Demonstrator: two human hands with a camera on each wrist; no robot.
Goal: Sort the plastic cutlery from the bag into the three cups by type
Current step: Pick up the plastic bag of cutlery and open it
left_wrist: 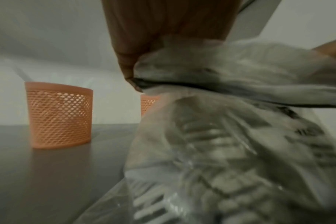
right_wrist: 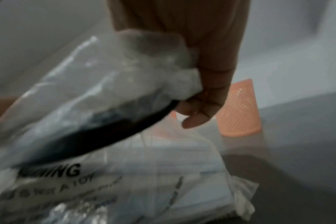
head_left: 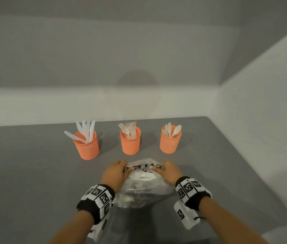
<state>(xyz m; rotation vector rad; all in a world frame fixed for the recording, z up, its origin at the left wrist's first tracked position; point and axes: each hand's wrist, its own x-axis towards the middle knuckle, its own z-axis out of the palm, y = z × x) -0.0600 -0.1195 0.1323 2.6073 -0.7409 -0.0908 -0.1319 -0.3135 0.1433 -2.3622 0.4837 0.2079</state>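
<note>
Both hands pinch the mouth of the clear bag, the left hand and right hand at opposite sides, likely to spread it for reaching in. It lies mid-bench. Toward the far edge stand three orange cups: knives, forks, spoons. The grey bench meets pale walls at its far right corner.

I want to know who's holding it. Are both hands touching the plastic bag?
Touching. In the head view the left hand and right hand each grip the plastic bag at its top edge; both wrist views show fingers pinching the plastic.
</note>
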